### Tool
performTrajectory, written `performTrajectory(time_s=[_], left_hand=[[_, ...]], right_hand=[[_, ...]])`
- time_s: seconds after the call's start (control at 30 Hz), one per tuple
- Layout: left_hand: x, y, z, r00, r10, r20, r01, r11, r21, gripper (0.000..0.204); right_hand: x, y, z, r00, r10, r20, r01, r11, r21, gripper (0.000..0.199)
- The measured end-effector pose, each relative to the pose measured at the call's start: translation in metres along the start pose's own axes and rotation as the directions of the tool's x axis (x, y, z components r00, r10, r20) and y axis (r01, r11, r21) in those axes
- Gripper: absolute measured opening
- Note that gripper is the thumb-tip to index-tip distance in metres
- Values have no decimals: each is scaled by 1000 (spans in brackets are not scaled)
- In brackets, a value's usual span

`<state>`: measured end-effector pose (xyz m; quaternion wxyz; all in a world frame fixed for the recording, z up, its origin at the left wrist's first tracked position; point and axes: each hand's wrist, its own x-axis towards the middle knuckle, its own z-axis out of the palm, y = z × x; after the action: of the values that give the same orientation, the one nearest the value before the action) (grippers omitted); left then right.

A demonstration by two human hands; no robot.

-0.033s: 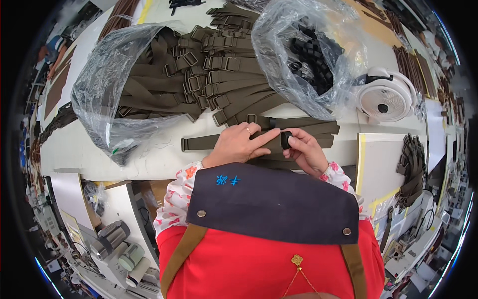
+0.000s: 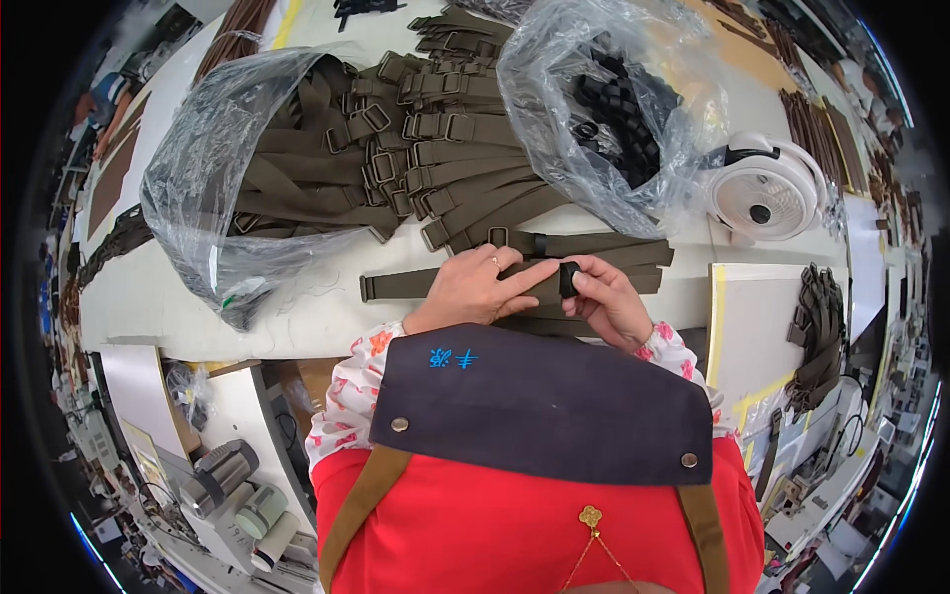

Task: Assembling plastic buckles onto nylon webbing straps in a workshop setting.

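Note:
My right hand (image 2: 612,297) pinches a small black loop (image 2: 568,280) between thumb and fingers, around or against an olive webbing strap (image 2: 406,284). My left hand (image 2: 475,287) is closed over the same strap, its index finger reaching to the black loop; what lies under the palm is hidden. The strap runs left to right on the white table and shows a folded end at the left. Just beyond my hands lies another olive strap (image 2: 614,247) with a metal buckle (image 2: 498,237) and a black loop (image 2: 540,244) on it.
A clear plastic bag (image 2: 198,198) holds olive straps at the left, beside a heap of buckled straps (image 2: 455,129). Another clear bag (image 2: 539,89) contains black loops (image 2: 623,109). A white fan (image 2: 767,198) stands at the right, with more straps (image 2: 816,327) hanging nearer me.
The black loop in my right fingers has turned slightly. My hands have hardly moved.

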<state>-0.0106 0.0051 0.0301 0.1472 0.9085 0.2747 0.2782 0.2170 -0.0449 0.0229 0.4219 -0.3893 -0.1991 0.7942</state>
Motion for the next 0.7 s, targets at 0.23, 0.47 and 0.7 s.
performTrajectory(time_s=[0.23,0.47,0.7], left_hand=[[-3,5,15,990,40,-138,-62,986,-155,33],[-10,25,24,978,-194,-82,161,940,-301,27],[2,29,25,953,-208,220,261,931,-253,36]], right_hand=[[-8,-2,2,998,48,-27,-50,996,-76,23],[-5,2,12,983,173,58,-157,964,-216,18],[3,-6,2,960,277,44,-165,684,-710,24]])
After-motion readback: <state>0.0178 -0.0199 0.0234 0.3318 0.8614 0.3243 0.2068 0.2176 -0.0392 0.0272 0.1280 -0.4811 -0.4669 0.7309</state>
